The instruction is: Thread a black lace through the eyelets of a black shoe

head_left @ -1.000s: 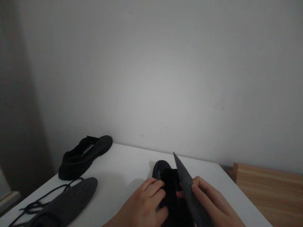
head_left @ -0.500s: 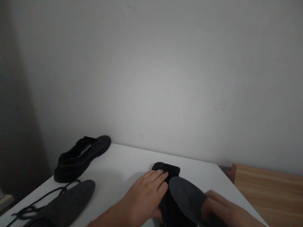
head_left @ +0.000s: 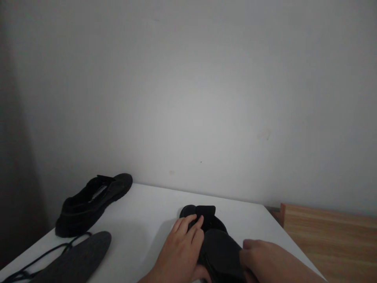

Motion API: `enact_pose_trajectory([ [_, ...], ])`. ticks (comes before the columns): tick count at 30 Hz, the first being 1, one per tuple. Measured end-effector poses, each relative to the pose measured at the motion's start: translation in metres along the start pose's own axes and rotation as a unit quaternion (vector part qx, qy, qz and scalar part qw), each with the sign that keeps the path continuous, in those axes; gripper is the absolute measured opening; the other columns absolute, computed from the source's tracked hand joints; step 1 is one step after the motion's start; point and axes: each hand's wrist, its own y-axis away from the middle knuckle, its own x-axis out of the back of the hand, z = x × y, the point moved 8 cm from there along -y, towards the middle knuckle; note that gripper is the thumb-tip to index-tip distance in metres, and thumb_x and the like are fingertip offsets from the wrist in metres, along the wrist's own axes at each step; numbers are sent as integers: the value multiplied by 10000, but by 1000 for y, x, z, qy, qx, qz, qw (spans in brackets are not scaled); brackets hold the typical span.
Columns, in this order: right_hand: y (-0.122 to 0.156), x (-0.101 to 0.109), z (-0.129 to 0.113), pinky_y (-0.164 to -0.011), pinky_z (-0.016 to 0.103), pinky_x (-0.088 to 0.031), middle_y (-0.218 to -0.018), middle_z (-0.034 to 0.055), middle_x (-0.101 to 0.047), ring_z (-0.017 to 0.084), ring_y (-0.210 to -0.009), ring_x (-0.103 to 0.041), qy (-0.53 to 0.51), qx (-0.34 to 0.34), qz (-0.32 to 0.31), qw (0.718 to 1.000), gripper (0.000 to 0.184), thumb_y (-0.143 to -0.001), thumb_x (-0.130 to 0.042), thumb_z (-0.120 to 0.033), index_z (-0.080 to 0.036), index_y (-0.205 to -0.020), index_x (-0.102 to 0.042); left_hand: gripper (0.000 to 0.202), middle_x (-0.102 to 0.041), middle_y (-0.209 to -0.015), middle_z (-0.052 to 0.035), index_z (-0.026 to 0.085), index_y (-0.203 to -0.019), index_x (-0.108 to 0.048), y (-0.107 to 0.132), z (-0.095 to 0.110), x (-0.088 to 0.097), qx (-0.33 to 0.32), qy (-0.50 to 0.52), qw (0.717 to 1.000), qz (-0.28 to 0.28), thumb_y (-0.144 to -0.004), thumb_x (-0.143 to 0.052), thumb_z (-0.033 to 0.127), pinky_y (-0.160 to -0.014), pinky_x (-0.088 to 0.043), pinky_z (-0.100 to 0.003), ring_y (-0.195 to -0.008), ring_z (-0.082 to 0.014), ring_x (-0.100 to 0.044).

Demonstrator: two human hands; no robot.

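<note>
A black shoe point(head_left: 205, 212) lies on the white table in front of me, its toe end toward the wall and its tongue sticking up. My left hand point(head_left: 180, 247) is wrapped over the shoe's left side, fingers near the tongue and thumb lower down. In my right hand point(head_left: 263, 257) is a dark insole point(head_left: 221, 253), gripped at its right edge. The insole's rounded end is over the shoe's opening; how far it reaches inside is hidden.
Another black shoe point(head_left: 85, 206) stands at the table's back left, near the wall. Closer on the left lie a grey insole point(head_left: 78, 257) and a black shoelace point(head_left: 50, 251). A wooden board point(head_left: 326, 232) is beyond the table's right edge.
My right hand has moved the insole left and lower over the shoe, and its face has turned darker. My left hand keeps its hold. The view has shifted slightly.
</note>
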Motion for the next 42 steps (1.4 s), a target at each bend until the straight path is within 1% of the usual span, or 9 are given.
enact_pose_trajectory([
  [3,-11,11,-14,-571,339,-494,-846,192,-800,347,-761,-781,51,-53,-21,997,337,-819,-514,3,-136,-865,-817,709,-612,-1398,-206,141,-1080,-667,1,0,2,5,8,1000,-10,-549,-933,528,-988,-535,-629,-1267,-437,-574],
  [7,-26,15,-34,-676,416,-557,-895,261,-779,408,-864,-764,64,-31,-4,997,346,-838,-484,23,-70,-952,-798,696,-614,-1399,-204,139,-1054,-653,1,-1,3,16,16,1000,-14,-545,-942,516,-1000,-540,-602,-1279,-431,-567],
  [11,-46,1,-41,-734,398,-585,-940,236,-782,371,-904,-762,47,6,-1,999,325,-859,-491,11,-66,-981,-782,549,-597,-1421,-197,153,-957,-648,2,-1,3,22,28,999,-17,-611,-927,476,-1011,-537,-588,-1299,-423,-553],
  [16,-70,-18,-43,-763,309,-575,-996,195,-783,293,-924,-764,24,29,8,999,316,-896,-502,-50,-104,-1061,-766,494,-592,-1426,-197,157,-999,-646,3,-3,4,32,64,997,-30,-692,-879,466,-1046,-499,-618,-1348,-425,-504],
  [22,-63,-14,-42,-845,324,-579,-1231,253,-693,313,-1050,-722,33,31,12,999,500,-789,-623,-57,-79,-1288,-653,588,-596,-1415,-214,112,-1135,-638,2,-4,4,43,72,995,-55,-727,-848,481,-1064,-485,-619,-1363,-420,-488],
  [26,-54,-7,-45,-877,406,-589,-1202,275,-701,367,-1063,-708,48,26,-2,998,428,-798,-628,-67,-46,-1220,-700,538,-575,-1439,-208,128,-1063,-659,2,-3,3,40,74,994,-68,-739,-827,523,-1076,-467,-626,-1377,-426,-468],
  [30,-55,-9,-51,-847,474,-606,-1000,277,-765,395,-967,-741,71,10,-24,997,314,-798,-557,67,-10,-1004,-780,555,-567,-1453,-190,138,-1070,-658,2,-3,3,56,72,993,-79,-718,-846,524,-1097,-453,-612,-1388,-415,-459],
  [33,-59,-13,-51,-827,457,-617,-928,246,-784,379,-913,-761,70,8,-19,997,312,-783,-563,102,-38,-937,-795,564,-561,-1455,-200,134,-1080,-660,2,-3,4,60,74,992,-85,-709,-859,509,-1108,-440,-612,-1395,-416,-449],
  [42,-80,-32,-42,-840,298,-584,-1005,164,-794,269,-913,-765,3,43,57,997,336,-852,-518,19,-90,-1037,-777,637,-560,-1451,-213,119,-1169,-643,0,0,4,63,85,990,-93,-681,-897,440,-1102,-437,-638,-1399,-427,-438],
])
